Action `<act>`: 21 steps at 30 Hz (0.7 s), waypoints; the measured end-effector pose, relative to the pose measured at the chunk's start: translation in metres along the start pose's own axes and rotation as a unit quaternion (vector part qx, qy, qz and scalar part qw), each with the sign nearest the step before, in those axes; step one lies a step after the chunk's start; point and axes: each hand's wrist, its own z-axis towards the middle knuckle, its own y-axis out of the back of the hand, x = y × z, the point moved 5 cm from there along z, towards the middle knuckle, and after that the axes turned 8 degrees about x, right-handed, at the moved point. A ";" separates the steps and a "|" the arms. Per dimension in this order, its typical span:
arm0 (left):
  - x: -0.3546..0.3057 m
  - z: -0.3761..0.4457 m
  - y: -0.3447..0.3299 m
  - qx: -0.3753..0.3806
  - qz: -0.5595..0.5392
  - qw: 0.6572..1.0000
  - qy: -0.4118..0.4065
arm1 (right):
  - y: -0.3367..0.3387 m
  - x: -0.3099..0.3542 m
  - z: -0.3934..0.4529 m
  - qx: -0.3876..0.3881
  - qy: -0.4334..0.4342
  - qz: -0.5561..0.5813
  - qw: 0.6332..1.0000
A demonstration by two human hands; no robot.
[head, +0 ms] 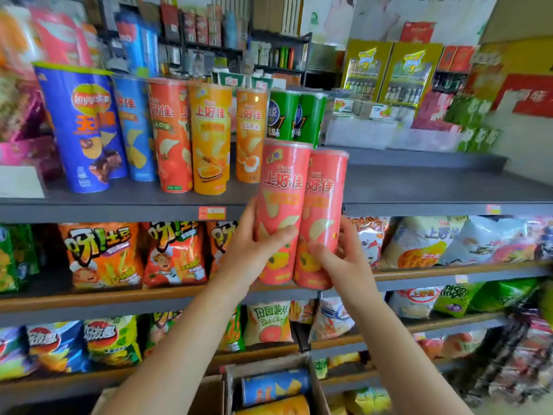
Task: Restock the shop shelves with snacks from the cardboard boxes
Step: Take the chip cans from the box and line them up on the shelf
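Observation:
Two pink-red chip cans are held upright side by side in front of the top grey shelf [419,187]. My left hand [257,244] grips the left pink can [282,190] low on its body. My right hand [344,253] grips the right pink can [324,205] near its base. Both cans hang in the air, their tops level with the shelf surface and their bases below its front edge. A cardboard box [314,381] at the bottom holds a blue can [275,384] and an orange can lying on their sides.
On the top shelf stand a large blue can [86,130], red and orange cans [209,136] and two green cans [296,118]. To the right of them the shelf surface is bare. Lower shelves hold several chip bags [101,253].

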 end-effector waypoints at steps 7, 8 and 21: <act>-0.033 0.124 -0.061 -0.051 0.104 0.988 -0.100 | 0.091 0.041 0.117 -0.056 0.103 -0.061 0.991; -0.027 0.140 -0.068 -0.067 0.120 0.985 -0.100 | 0.104 0.039 0.134 -0.064 0.103 -0.082 0.989; 0.045 0.206 -0.075 -0.272 0.281 0.920 -0.020 | 0.181 -0.012 0.277 -0.022 0.021 -0.231 0.973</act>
